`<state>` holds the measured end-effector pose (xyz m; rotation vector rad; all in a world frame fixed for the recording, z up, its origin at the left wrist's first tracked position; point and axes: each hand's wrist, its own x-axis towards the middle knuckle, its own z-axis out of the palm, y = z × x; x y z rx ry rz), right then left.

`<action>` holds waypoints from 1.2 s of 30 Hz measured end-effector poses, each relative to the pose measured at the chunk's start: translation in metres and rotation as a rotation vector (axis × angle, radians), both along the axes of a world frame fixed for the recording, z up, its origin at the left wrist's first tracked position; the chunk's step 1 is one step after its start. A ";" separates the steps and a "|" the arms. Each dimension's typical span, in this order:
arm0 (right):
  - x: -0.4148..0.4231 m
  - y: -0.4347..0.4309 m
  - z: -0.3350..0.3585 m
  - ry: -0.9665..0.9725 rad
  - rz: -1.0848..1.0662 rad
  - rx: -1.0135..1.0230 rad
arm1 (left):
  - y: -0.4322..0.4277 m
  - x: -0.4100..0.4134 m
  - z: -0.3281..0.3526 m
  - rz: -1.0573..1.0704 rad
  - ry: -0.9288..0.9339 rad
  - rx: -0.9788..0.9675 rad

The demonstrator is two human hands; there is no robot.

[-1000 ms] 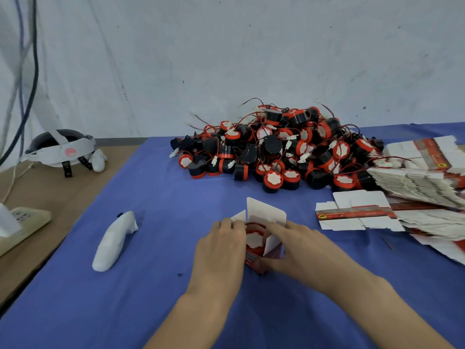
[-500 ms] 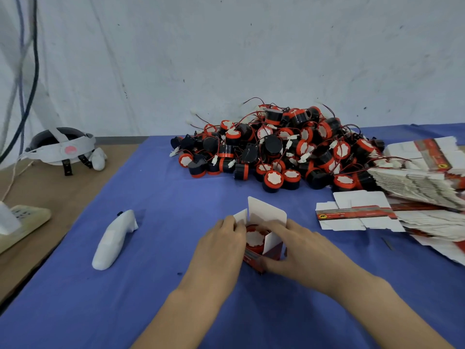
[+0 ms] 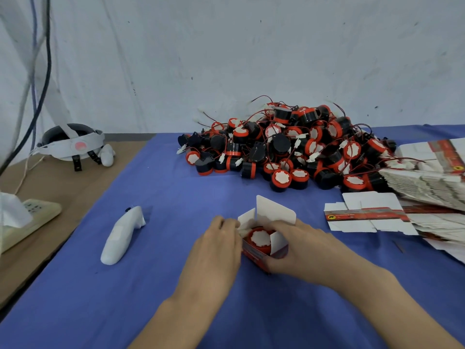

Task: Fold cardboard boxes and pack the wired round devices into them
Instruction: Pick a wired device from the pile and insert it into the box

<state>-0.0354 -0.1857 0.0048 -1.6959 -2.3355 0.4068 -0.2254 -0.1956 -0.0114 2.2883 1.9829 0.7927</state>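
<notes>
A small red and white cardboard box (image 3: 275,217) stands open on the blue cloth, its white lid flap upright. One round red and black device (image 3: 259,238) sits inside it, white face up. My left hand (image 3: 216,250) holds the box's left side, fingertips at the left flap. My right hand (image 3: 304,250) wraps around the box's right side, thumb on the near right flap. A big pile of wired round devices (image 3: 289,147) lies behind. Flat unfolded boxes (image 3: 364,215) lie to the right.
A white handheld controller (image 3: 123,234) lies on the blue cloth (image 3: 176,298) to the left. A headset (image 3: 71,144) and a power strip (image 3: 30,217) rest on the brown table at far left. A thick stack of flat boxes (image 3: 432,180) fills the right edge.
The hands stayed on the box; the fingers shifted slightly on the side flaps. The device sits a little lower in the box.
</notes>
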 end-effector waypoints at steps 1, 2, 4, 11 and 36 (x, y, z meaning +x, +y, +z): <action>0.000 0.001 0.000 -0.007 -0.004 -0.012 | 0.001 -0.002 0.000 0.021 -0.029 0.004; 0.000 0.002 0.000 -0.011 -0.009 -0.026 | 0.002 -0.004 -0.001 0.027 -0.064 -0.022; 0.000 0.003 0.000 -0.011 -0.017 -0.043 | 0.002 -0.008 -0.002 0.012 -0.129 -0.090; 0.000 0.002 -0.005 0.002 -0.019 -0.049 | 0.005 -0.003 -0.004 0.068 -0.128 -0.068; 0.007 -0.001 0.000 0.111 0.009 -0.087 | 0.014 0.003 -0.008 -0.203 -0.012 -0.285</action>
